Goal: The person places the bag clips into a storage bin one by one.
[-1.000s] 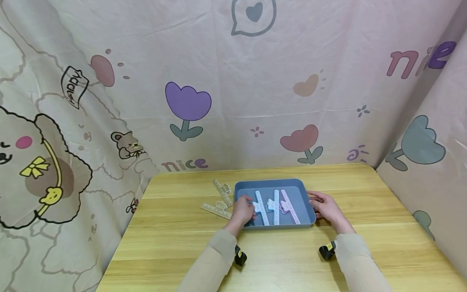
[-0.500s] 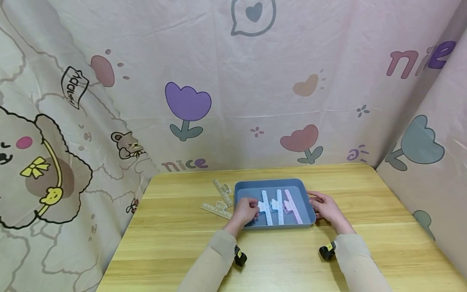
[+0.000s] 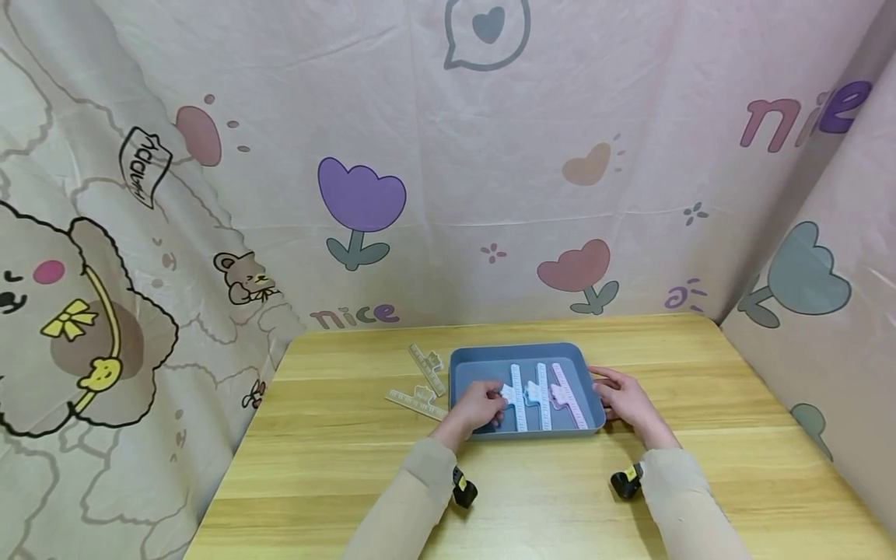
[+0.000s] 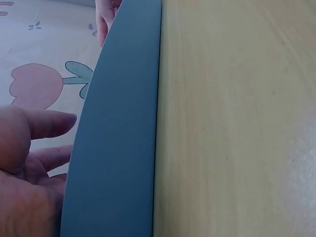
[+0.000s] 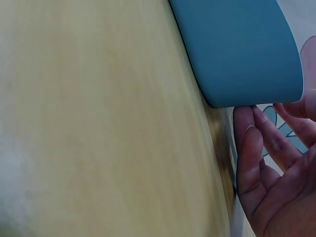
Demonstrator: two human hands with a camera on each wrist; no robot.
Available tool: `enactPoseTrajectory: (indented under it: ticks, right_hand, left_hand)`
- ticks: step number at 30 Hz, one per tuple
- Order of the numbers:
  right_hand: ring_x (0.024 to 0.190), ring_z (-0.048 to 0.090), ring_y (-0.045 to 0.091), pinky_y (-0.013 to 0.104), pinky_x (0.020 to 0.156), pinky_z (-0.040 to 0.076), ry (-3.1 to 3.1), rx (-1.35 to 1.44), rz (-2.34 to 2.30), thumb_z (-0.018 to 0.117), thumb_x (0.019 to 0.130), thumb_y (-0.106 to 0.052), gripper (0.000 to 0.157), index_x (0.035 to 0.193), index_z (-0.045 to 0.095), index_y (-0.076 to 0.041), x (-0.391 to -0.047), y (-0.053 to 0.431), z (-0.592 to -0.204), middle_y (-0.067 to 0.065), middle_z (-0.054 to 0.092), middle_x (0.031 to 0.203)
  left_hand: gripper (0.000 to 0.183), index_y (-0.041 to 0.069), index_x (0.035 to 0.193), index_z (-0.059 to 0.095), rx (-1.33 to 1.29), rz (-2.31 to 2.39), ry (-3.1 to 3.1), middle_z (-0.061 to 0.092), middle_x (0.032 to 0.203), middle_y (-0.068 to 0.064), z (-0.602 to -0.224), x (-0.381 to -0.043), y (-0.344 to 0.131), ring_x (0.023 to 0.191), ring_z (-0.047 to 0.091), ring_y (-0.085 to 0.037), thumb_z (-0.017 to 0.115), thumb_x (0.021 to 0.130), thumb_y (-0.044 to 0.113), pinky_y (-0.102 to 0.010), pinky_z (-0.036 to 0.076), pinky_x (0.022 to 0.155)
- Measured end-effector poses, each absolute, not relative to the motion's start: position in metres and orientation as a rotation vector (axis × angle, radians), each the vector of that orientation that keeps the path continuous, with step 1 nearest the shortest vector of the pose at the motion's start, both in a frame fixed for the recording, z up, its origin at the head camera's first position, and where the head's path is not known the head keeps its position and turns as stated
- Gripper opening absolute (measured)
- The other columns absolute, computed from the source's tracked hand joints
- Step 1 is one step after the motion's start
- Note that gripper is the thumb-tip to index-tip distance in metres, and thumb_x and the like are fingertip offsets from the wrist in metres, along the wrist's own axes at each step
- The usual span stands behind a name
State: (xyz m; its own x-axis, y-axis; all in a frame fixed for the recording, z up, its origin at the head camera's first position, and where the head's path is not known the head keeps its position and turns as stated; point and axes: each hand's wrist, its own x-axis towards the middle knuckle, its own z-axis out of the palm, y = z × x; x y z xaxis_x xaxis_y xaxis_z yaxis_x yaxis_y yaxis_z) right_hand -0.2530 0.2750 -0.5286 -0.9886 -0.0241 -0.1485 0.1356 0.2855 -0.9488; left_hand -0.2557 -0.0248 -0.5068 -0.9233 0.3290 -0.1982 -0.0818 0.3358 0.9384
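In the head view, a blue-grey tray holds three ruler-marked clips lying side by side: a pale blue clip, a second pale blue clip and a pink clip. My left hand reaches into the tray, its fingertips against the leftmost clip's handle. Thumb and fingers stand apart in the left wrist view, where the tray wall hides that clip. My right hand rests its fingertips on the tray's right end; the right wrist view shows the fingers extended against the outer wall.
Two clear ruler-marked clips lie left of the tray, an upper clear clip and a lower clear clip. The wooden table ends at a printed cloth backdrop. A small black camera sits on each wrist.
My left hand has moved to the right inside the tray. All three clips in it have slid rightward. The tray and my right hand have stayed in place.
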Motion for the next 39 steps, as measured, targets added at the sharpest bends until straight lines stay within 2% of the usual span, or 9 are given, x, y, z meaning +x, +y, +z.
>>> enactPoseTrajectory:
  ticks: [6, 12, 22, 27, 32, 39]
  right_hand:
    - [0.084, 0.067, 0.024, 0.038, 0.062, 0.057, 2.404, 0.106, -1.798, 0.048, 0.100, -0.006, 0.048, 0.146, 0.039, 0.003, -0.253, 0.274, -0.528, 0.035, 0.052, 0.129]
    - [0.084, 0.067, 0.024, 0.038, 0.061, 0.057, 2.402, 0.109, -1.796, 0.047, 0.100, -0.006, 0.048, 0.147, 0.038, 0.003, -0.252, 0.274, -0.527, 0.035, 0.052, 0.129]
    - [0.088, 0.066, 0.023, 0.037, 0.063, 0.057, 2.420, 0.120, -1.774, 0.047, 0.101, -0.008, 0.048, 0.148, 0.037, 0.002, -0.250, 0.273, -0.527, 0.034, 0.051, 0.131]
    - [0.088, 0.066, 0.024, 0.037, 0.063, 0.057, 2.435, 0.125, -1.747, 0.048, 0.102, -0.010, 0.049, 0.148, 0.037, 0.001, -0.249, 0.273, -0.526, 0.033, 0.052, 0.131]
    - [0.088, 0.066, 0.024, 0.037, 0.063, 0.057, 2.436, 0.127, -1.751, 0.048, 0.102, -0.010, 0.048, 0.148, 0.038, 0.000, -0.250, 0.273, -0.527, 0.033, 0.052, 0.131]
    - [0.089, 0.066, 0.025, 0.037, 0.062, 0.056, 2.451, 0.120, -1.745, 0.048, 0.102, -0.009, 0.047, 0.147, 0.039, 0.001, -0.250, 0.273, -0.527, 0.033, 0.052, 0.130]
  left_hand:
    - [0.047, -0.006, 0.141, 0.045, 0.217, 1.597, 2.240, 0.059, 0.093, -0.010, -0.507, -0.254, -0.026, 0.066, 0.058, -0.017, 0.057, 0.097, 0.003, -0.029, 0.052, 0.059]
    - [0.042, -0.004, 0.136, 0.052, 0.206, 1.594, 2.304, 0.060, 0.090, -0.007, -0.505, -0.251, -0.029, 0.067, 0.059, -0.016, 0.059, 0.096, 0.003, -0.028, 0.052, 0.060]
    - [0.036, -0.001, 0.127, 0.061, 0.326, 1.655, 2.394, 0.062, 0.097, -0.007, -0.489, -0.248, -0.048, 0.072, 0.067, -0.027, 0.066, 0.092, 0.007, -0.029, 0.050, 0.058]
    - [0.038, 0.003, 0.128, 0.060, 0.347, 1.734, 2.383, 0.063, 0.098, -0.007, -0.482, -0.243, -0.063, 0.071, 0.067, -0.025, 0.068, 0.091, 0.007, -0.031, 0.052, 0.060]
    - [0.041, 0.003, 0.130, 0.059, 0.343, 1.766, 2.433, 0.062, 0.101, -0.008, -0.480, -0.239, -0.078, 0.072, 0.065, -0.024, 0.069, 0.090, 0.007, -0.032, 0.053, 0.061]
    - [0.043, 0.004, 0.129, 0.060, 0.322, 1.784, 2.498, 0.061, 0.108, -0.019, -0.485, -0.236, -0.104, 0.070, 0.056, -0.015, 0.072, 0.088, 0.007, -0.024, 0.049, 0.057]
